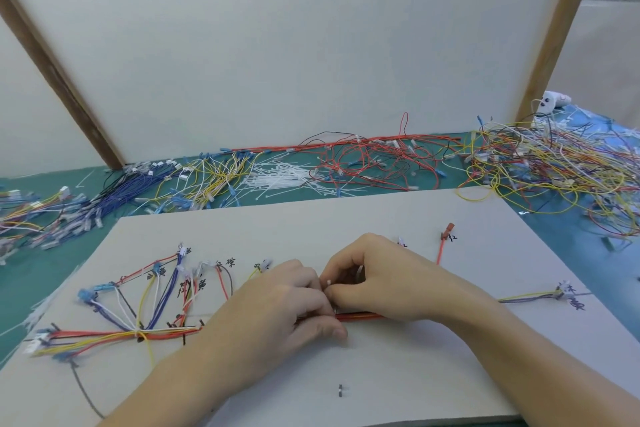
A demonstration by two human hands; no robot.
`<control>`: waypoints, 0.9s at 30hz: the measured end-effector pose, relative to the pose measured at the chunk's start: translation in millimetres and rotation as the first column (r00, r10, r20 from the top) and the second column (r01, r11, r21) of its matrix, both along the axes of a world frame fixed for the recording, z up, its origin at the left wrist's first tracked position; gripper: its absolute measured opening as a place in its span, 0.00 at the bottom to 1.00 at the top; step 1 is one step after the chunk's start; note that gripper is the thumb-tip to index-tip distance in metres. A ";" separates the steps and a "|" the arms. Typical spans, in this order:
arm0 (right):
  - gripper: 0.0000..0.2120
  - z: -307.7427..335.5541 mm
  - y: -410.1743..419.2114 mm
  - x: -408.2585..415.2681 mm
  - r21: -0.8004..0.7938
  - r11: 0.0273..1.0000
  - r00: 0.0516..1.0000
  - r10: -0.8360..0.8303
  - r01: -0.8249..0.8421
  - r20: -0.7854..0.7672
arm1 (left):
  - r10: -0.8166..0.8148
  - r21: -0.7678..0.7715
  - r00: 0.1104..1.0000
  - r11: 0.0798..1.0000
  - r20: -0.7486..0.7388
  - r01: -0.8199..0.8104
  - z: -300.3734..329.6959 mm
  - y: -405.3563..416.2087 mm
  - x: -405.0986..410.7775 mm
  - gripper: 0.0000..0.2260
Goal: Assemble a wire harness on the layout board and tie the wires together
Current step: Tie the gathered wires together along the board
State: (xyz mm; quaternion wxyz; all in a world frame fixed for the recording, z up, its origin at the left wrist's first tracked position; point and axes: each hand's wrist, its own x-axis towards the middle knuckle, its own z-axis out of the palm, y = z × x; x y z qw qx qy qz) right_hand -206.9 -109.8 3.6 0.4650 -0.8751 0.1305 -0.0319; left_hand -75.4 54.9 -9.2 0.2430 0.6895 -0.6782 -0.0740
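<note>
A grey layout board [398,211] lies in front of me with a many-coloured wire harness [104,334] spread over its left and middle. Near the left, a yellow tie [147,345] binds the bundle. My left hand [277,305] and my right hand [374,274] meet over the middle of the bundle, fingers curled. Between their fingertips sits a small white cable tie head [327,282], and both hands pinch the tie around the red and dark wires [360,316]. Branches run off to a red terminal [448,229] and a connector at the right [561,291].
Behind the board on the green mat lie white cable ties [277,177], blue wires [131,184], yellow wires [211,177], red wires [367,163] and a big tangled heap [554,163] at the right. A small dark part [340,390] rests on the board's near side.
</note>
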 end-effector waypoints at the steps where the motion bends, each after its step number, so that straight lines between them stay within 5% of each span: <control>1: 0.06 0.6 -0.3 0.1 0.005 1.000 1.000 0.001 -0.001 -0.003 | 0.001 -0.029 0.999 1.000 0.037 0.000 -0.3 -0.4 -1.7 0.17; 5: 0.08 2.9 -0.9 -0.8 0.033 0.999 1.000 0.004 -0.003 -0.008 | 0.027 -0.105 0.993 0.994 0.118 -0.014 -3.8 -0.6 -6.6 0.16; 12: 0.08 2.6 -2.1 -1.9 0.042 0.999 1.000 0.029 -0.029 -0.001 | 0.202 -0.141 0.947 0.960 -0.250 -0.242 0.3 4.8 -8.0 0.06; 17: 0.09 -0.3 -2.8 -1.7 0.163 0.986 1.000 0.021 -0.022 0.002 | 0.275 -0.110 0.879 0.934 -0.390 -0.340 -0.2 4.5 -10.4 0.17; 27: 0.05 -0.3 -9.7 -2.0 0.192 0.981 0.999 0.035 -0.038 0.020 | 0.272 -0.122 0.878 0.931 -0.393 -0.343 -3.3 3.7 -7.7 0.08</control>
